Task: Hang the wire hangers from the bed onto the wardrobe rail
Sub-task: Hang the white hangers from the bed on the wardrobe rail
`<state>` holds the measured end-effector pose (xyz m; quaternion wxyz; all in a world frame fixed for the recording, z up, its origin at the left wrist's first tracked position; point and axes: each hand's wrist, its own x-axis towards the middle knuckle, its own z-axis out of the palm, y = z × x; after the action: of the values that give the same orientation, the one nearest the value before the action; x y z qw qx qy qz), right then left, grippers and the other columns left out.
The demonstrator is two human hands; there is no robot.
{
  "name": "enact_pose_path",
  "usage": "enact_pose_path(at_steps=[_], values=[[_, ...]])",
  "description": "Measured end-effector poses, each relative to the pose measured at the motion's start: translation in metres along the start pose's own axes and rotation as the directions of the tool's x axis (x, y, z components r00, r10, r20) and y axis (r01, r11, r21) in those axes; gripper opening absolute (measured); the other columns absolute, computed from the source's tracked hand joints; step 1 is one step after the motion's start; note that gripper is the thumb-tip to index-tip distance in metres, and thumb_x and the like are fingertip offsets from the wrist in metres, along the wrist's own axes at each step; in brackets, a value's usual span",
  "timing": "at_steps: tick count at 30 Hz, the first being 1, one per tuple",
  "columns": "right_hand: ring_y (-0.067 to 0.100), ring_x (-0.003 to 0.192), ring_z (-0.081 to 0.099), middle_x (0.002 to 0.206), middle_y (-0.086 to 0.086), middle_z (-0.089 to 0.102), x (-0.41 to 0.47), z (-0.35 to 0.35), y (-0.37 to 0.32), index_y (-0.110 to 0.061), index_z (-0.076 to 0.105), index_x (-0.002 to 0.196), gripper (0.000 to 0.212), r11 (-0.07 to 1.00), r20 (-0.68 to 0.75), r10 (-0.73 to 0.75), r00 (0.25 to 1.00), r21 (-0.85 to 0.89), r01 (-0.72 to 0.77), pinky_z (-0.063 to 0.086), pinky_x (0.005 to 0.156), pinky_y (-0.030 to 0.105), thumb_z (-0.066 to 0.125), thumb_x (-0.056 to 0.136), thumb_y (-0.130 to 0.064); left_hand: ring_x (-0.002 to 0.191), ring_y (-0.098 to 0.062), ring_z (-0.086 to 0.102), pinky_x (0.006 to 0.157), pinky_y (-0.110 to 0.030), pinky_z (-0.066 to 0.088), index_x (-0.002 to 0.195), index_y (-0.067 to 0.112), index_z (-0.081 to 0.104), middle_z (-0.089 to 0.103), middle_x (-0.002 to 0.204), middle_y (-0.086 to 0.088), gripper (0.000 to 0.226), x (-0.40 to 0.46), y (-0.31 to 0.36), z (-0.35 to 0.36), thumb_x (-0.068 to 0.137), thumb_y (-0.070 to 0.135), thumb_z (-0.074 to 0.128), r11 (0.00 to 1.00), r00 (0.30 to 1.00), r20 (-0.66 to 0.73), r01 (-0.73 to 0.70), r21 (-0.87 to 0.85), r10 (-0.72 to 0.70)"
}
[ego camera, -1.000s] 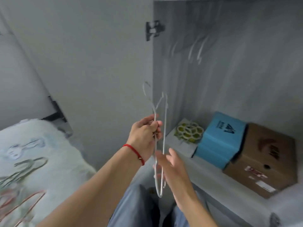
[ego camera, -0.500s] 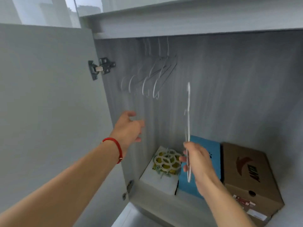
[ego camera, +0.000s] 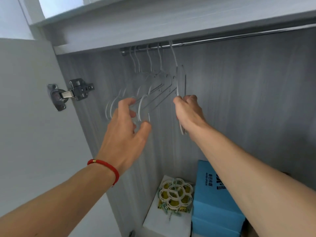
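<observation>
Chinese-lettered blue box (ego camera: 215,200) below hands, wire hanger (ego camera: 179,79).

Both arms raised, extended up and forward, forearms bare. Left hand (ego camera: 127,129): back toward camera, fingers spread and loosely curved, thumb out to right, nothing gripped. Red cord bracelet (ego camera: 106,165) on left wrist. Right hand (ego camera: 188,111): right of left hand and slightly higher, fingers curled, pinching thin wire hanger (ego camera: 179,82) at fingertips, back of hand toward camera. Hands apart, not touching.
</observation>
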<state>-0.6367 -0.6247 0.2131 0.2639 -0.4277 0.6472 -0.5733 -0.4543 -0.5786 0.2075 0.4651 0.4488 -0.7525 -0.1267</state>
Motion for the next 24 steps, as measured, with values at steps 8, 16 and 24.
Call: enact_pose_path(at_steps=[8, 16, 24], values=[[0.037, 0.103, 0.070, 0.121, 0.015, 0.063, 0.051, 0.008, -0.031, -0.008, 0.044, 0.136, 0.060, 0.996, 0.038, 0.055, 0.998, 0.068, -0.058, 0.058, 0.093, 0.056, 0.046, 0.091, -0.048, 0.102, -0.010, 0.057, 0.079, -0.027, 0.047, 0.142, 0.028, 0.036, 0.053, 0.126, 0.004, 0.051, 0.015, -0.011, -0.005, 0.094, 0.030, 0.056, 1.000, 1.000, -0.025, 0.006, 0.003, -0.005], [0.036, 0.123, 0.059, 0.148, 0.012, 0.050, 0.022, 0.009, -0.003, -0.017, 0.033, 0.156, 0.068, 0.982, 0.106, 0.184, 0.977, 0.033, -0.188, 0.059, 0.095, 0.050, 0.028, 0.103, -0.059, 0.131, -0.013, 0.042, 0.097, -0.031, 0.045, 0.146, 0.052, 0.010, 0.032, 0.143, 0.010, 0.077, -0.010, -0.008, -0.030, 0.093, 0.032, 0.062, 0.995, 0.932, 0.356, -0.082, 0.049, 0.059], [0.019, 0.106, 0.062, 0.119, -0.003, 0.058, -0.109, -0.010, 0.049, -0.022, 0.046, 0.139, 0.040, 0.990, 0.259, 0.081, 0.963, -0.137, -0.046, 0.060, 0.083, 0.038, 0.033, 0.109, -0.045, 0.116, 0.007, 0.043, 0.085, -0.013, 0.041, 0.144, 0.052, 0.016, 0.035, 0.130, 0.023, 0.066, -0.091, 0.000, -0.093, 0.095, 0.036, 0.056, 0.974, 0.934, 0.348, -0.150, 0.168, 0.084]])
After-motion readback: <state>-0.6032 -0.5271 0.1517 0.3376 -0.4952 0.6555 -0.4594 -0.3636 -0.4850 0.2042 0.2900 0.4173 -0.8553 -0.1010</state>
